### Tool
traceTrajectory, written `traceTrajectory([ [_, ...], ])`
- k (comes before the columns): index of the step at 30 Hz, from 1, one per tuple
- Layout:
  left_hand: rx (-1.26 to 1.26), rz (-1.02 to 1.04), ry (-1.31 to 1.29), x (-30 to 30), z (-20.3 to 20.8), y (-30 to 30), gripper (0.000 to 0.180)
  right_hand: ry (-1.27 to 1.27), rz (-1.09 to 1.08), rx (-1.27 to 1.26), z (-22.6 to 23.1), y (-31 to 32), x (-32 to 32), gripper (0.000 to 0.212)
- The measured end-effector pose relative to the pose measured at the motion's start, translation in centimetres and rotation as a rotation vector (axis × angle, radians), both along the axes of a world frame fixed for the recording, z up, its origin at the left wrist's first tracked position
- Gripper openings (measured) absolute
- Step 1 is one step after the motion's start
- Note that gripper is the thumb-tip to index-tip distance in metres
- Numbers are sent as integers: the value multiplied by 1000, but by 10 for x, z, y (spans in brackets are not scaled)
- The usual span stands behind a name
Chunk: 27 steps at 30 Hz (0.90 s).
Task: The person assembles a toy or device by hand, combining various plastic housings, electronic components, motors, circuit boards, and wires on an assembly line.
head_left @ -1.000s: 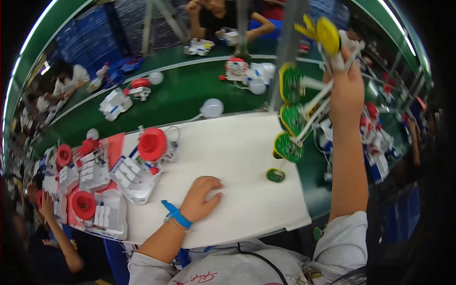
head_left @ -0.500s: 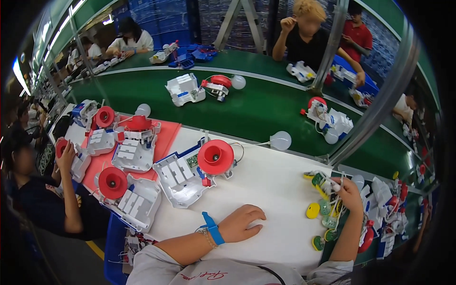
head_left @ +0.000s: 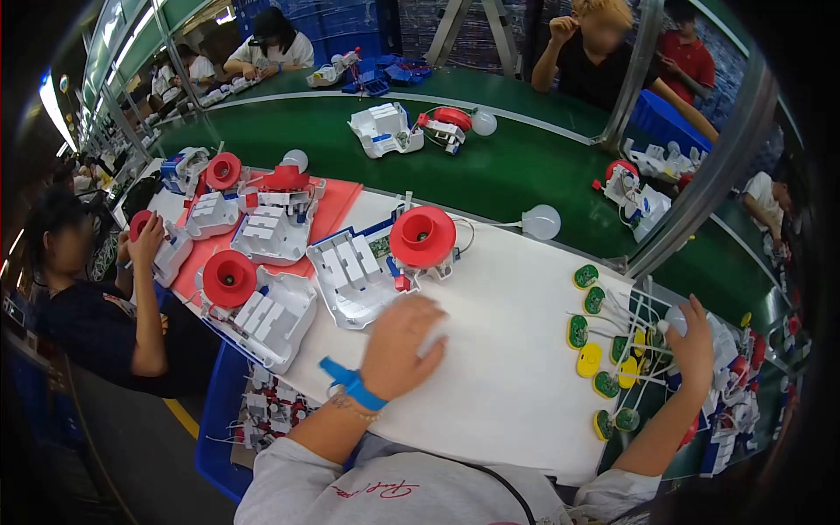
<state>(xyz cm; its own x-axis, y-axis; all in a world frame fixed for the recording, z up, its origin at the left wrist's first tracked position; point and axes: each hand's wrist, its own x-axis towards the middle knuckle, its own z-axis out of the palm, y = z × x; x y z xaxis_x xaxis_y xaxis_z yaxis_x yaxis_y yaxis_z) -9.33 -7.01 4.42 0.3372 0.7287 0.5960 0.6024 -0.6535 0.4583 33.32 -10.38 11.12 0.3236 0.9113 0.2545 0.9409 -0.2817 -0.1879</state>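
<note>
Red cursive lettering [head_left: 378, 490] on the front of the person's pale grey shirt [head_left: 446, 494]; thin, slanted

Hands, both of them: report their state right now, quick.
Left hand: open, nothing seen in it.
Right hand: fingers partly bent beside the wired discs; whether it grips their wires cannot be told.

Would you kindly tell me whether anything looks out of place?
The wires near the right hand look untidy, crossing one another. One bulb lies past the far edge of the white sheet, its cord reaching back.
</note>
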Motion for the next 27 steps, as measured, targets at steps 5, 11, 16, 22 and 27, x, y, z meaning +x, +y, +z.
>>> traceTrajectory([
  [5,-106,313,367,-11,-14,-17,49,15,250,198,20,-16,-67,40],
  [11,-251,63,340,40,-6,-41,53,336,983,-51,13,-27,-167,41],
  [16,-16,-244,409,95,-2,-79,42,598,1133,-205,-30,-14,-199,44],
  [22,-246,-410,469,84,19,-105,49,566,1226,-206,-64,2,-189,46],
  [27,-404,-547,211,30,110,-57,46,354,1321,-197,-54,-12,-200,34],
])
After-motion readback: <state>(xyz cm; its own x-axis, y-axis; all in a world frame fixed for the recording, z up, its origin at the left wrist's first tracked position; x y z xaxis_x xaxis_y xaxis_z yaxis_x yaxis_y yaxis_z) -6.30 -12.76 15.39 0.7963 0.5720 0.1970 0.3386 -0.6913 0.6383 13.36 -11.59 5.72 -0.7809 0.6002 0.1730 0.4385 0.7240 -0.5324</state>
